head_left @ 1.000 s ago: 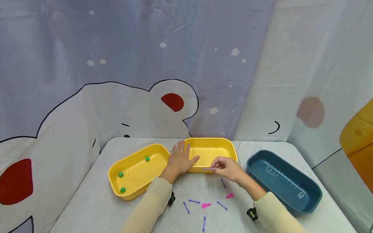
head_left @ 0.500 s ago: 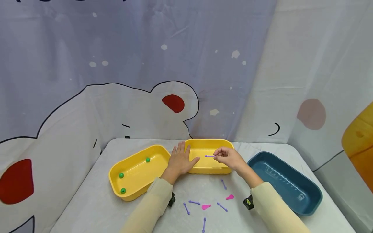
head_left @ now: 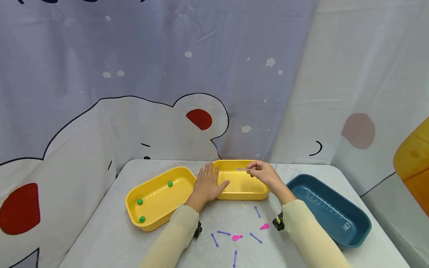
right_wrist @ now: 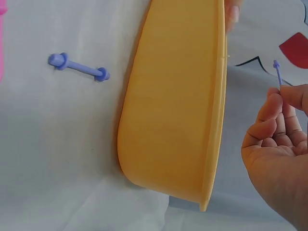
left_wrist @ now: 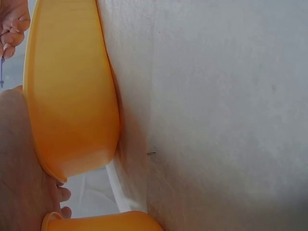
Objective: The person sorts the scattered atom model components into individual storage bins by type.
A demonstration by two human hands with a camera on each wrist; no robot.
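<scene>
My right hand (head_left: 266, 175) pinches a small purple rod with knobbed ends (head_left: 242, 169) between thumb and fingertips, above the middle yellow bin (head_left: 242, 195). In the right wrist view one end of that rod (right_wrist: 277, 70) sticks out past the fingertips; the other end is hidden. My left hand (head_left: 206, 187) rests with straight, spread fingers on the left end of the same bin. The left wrist view shows that hand (left_wrist: 21, 163) against the rim. Several similar purple rods (head_left: 256, 238) and two pink bulb-shaped pieces (head_left: 237, 237) lie on the table in front of the bin.
On the left stands a second yellow bin (head_left: 157, 222) with three green beads (head_left: 139, 201) inside, close to my left hand. A dark blue bin (head_left: 348, 208) sits at the right, beside my right forearm. A printed curtain (head_left: 248, 82) hangs behind the white table (head_left: 100, 238).
My right hand has lifted from the bin's front edge and moved toward its far side, carrying the purple rod. The left hand stays in place on the bin.
</scene>
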